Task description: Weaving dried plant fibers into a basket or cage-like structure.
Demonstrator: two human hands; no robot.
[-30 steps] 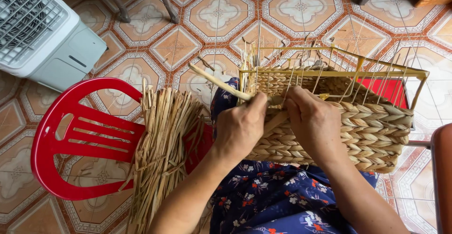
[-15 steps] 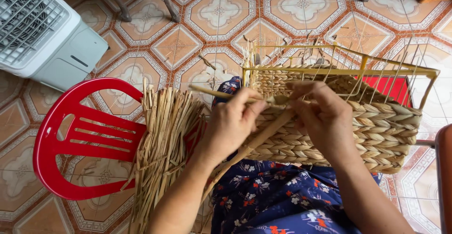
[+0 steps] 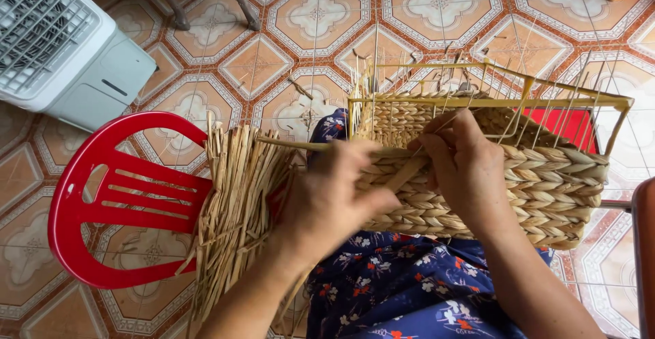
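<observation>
Our left hand (image 3: 327, 202) gripped a straw strand (image 3: 300, 146), right hand (image 3: 464, 168) pinched the basket (image 3: 546, 189) weave, patterned tile floor (image 3: 307, 25), red chair (image 3: 102, 202), white fan (image 3: 61, 46) beside us.

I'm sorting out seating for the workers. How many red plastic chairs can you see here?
1 for certain: the red chair lies left of the left hand, under the straw bundle. A red patch behind the woven basket may be another, mostly hidden.

Left hand (image 3: 327, 199) motion-blurred, grip unclear. Basket (image 3: 546, 189) front partly hidden by hands. Fan (image 3: 58, 42) cut off by edge.
</observation>
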